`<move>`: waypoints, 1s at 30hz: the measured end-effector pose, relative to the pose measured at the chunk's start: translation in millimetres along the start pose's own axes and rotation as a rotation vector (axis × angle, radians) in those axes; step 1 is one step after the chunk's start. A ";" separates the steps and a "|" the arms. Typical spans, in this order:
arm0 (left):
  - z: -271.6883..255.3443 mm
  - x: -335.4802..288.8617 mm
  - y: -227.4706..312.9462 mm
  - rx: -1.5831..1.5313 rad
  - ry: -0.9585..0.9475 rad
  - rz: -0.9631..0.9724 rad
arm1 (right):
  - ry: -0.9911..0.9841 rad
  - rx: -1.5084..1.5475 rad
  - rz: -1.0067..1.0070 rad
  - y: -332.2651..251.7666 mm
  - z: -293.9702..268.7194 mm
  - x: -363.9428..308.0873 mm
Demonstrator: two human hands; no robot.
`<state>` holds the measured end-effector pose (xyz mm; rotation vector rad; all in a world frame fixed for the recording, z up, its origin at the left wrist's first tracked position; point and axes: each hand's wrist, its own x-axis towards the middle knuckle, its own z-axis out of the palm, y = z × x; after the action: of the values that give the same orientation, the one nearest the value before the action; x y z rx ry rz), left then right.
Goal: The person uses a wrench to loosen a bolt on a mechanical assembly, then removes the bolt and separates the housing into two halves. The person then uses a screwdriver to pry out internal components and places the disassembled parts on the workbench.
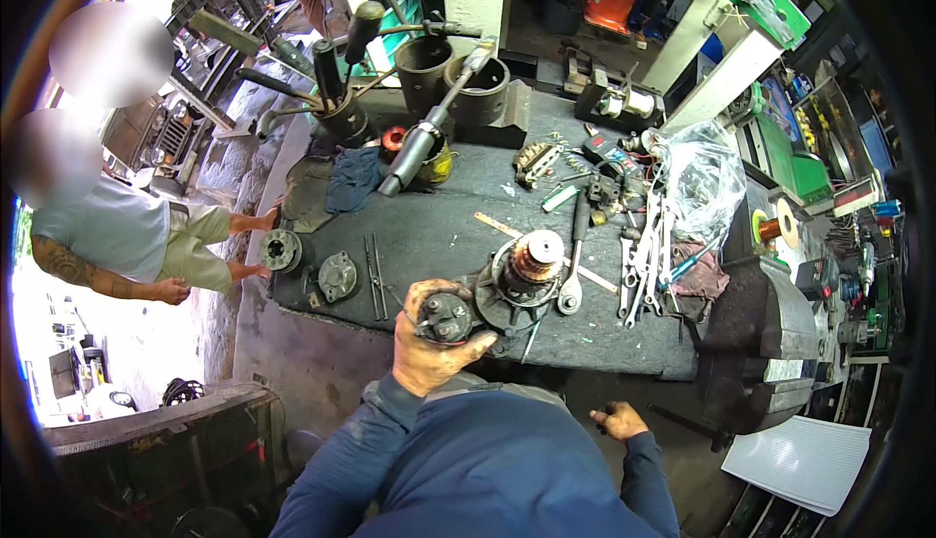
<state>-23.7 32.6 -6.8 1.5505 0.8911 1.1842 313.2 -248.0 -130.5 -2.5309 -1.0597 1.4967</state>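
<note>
My left hand (pixel 429 348) is wrapped round a black cylindrical starter solenoid (pixel 449 318), whose end with terminals faces up. The solenoid sits against the starter motor housing (pixel 495 304) at the bench's front edge. Out of that housing stands an armature (pixel 535 263) with a copper commutator and a pale shaft end on top. My right hand (pixel 622 421) hangs low in front of the bench, away from the parts. Its fingers are curled and dark at the tips; whether something small is in them is hidden.
A ratchet (pixel 575 265) lies just right of the armature, with several wrenches (pixel 645 270) beyond it. Left of my hand are a round metal end cover (pixel 337 276) and thin rods (pixel 374 275). A bench vise (pixel 765 314) juts out at right. A person (pixel 127 236) stands at left.
</note>
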 end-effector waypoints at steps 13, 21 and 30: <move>9.3 0.5 -12.8 0.094 0.071 0.094 | 0.723 0.158 -1.216 -322.6 -120.4 -36.6; 10.5 -0.1 -9.4 0.075 0.080 0.052 | 0.543 0.242 -1.295 -348.3 -107.2 -13.3; 7.3 -0.3 -16.1 0.165 0.084 0.093 | 0.481 0.578 -1.373 -369.8 -154.5 -70.5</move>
<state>-16.7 35.0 -22.9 1.7007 1.0025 1.2767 211.7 45.6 132.3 -1.0869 -1.4336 0.5764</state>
